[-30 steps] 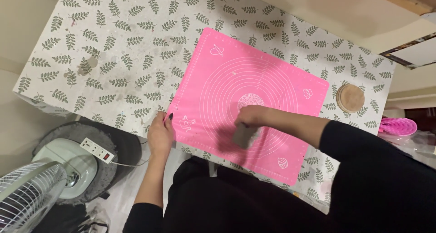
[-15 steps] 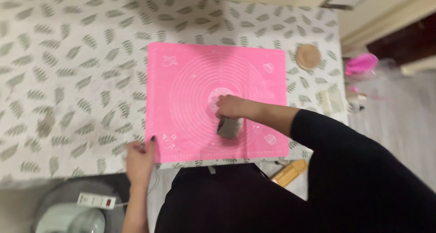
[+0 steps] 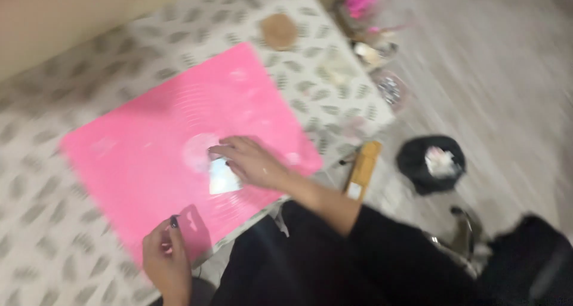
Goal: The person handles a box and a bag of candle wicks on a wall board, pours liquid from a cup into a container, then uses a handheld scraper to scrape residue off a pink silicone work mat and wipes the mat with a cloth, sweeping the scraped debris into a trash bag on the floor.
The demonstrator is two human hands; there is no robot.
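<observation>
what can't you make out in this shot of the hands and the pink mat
Head view, motion blur throughout:
- Right hand covers part of the shiny scraper; the grip is hidden.
- Left hand sits at the pink mat edge; whether it pinches it is unclear.
- Mat markings are smeared.
- Clutter past the round coaster is too blurred to name.
- The black bag contents are unclear.
</observation>
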